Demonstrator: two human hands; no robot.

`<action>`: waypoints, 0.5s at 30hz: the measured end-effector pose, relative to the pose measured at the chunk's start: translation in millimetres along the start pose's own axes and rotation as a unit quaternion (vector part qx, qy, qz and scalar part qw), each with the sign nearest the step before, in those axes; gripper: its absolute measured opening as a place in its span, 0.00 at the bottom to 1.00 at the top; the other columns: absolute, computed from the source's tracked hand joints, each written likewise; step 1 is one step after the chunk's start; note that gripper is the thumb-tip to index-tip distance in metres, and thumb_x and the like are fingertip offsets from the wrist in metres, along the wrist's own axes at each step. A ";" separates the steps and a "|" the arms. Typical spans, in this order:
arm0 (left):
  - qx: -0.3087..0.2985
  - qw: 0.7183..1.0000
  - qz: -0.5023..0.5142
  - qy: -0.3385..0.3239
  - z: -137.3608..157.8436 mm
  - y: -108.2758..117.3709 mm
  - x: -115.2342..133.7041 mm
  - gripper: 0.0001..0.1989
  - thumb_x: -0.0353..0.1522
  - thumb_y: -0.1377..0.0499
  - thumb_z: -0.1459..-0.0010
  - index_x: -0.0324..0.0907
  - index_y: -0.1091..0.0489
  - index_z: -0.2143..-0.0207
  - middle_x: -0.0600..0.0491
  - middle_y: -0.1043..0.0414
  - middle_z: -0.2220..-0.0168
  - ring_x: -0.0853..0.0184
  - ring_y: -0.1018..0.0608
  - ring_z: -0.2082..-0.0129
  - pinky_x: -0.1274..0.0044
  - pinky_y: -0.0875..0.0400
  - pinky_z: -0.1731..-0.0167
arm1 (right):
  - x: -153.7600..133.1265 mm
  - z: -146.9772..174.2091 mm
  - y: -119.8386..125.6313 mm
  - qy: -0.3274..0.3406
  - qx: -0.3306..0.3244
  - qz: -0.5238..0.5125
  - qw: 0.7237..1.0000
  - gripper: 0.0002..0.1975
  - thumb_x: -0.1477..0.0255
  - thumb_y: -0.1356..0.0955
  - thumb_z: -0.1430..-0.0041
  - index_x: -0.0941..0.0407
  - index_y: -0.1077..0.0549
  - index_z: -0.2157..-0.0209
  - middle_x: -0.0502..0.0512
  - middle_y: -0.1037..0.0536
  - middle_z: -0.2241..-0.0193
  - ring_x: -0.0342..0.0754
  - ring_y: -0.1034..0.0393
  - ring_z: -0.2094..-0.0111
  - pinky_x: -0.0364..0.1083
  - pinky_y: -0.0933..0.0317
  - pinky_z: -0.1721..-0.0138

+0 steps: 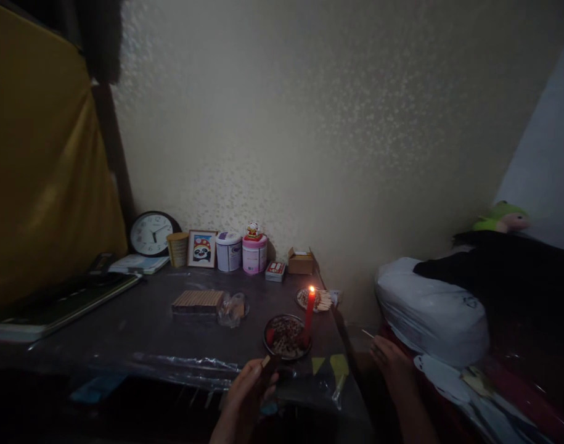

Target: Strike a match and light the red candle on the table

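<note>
My left hand is closed around a small dark matchbox at the table's front edge. My right hand is off the table's right side, its fingers pinching a thin matchstick that shows no flame. Between and beyond the hands, a lit red candle stands upright at the right of a round dark dish with speckled contents. Behind it, a smaller dish holds several pale matchsticks. A row of stacked matchboxes lies left of the dish, beside crumpled clear plastic.
Along the wall stand a clock, yellow cup, framed panda picture, two tins, a small tin box and a cardboard box. White bags lie at right. Plastic covers the table.
</note>
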State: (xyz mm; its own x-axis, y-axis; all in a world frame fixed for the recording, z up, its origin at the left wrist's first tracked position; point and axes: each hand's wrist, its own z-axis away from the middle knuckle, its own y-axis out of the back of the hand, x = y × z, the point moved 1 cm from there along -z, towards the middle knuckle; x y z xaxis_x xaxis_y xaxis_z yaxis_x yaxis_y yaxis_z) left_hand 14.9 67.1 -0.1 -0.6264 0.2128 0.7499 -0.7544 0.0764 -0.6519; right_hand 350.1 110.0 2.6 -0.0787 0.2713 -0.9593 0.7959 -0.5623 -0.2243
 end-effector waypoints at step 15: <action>-0.008 0.996 0.038 0.083 -1.6 -6.3 -16.3 0.17 0.44 0.31 0.66 0.46 0.25 0.73 0.53 0.24 0.71 0.62 0.24 0.66 0.72 0.36 0.62 | 35.8 -81.0 -67.4 -0.043 -0.029 0.120 0.991 0.09 0.69 0.34 0.41 0.60 0.29 0.62 0.51 0.26 0.65 0.42 0.29 0.69 0.44 0.33 0.69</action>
State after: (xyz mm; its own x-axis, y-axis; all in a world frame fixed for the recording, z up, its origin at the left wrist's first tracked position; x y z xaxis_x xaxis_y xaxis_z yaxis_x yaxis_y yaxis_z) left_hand 30.2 64.7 -8.3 -0.6398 0.3770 0.6697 -0.7016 0.0692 -0.7092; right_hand 342.3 220.9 -2.7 0.0681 0.0670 -0.9954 0.8307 -0.5564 0.0194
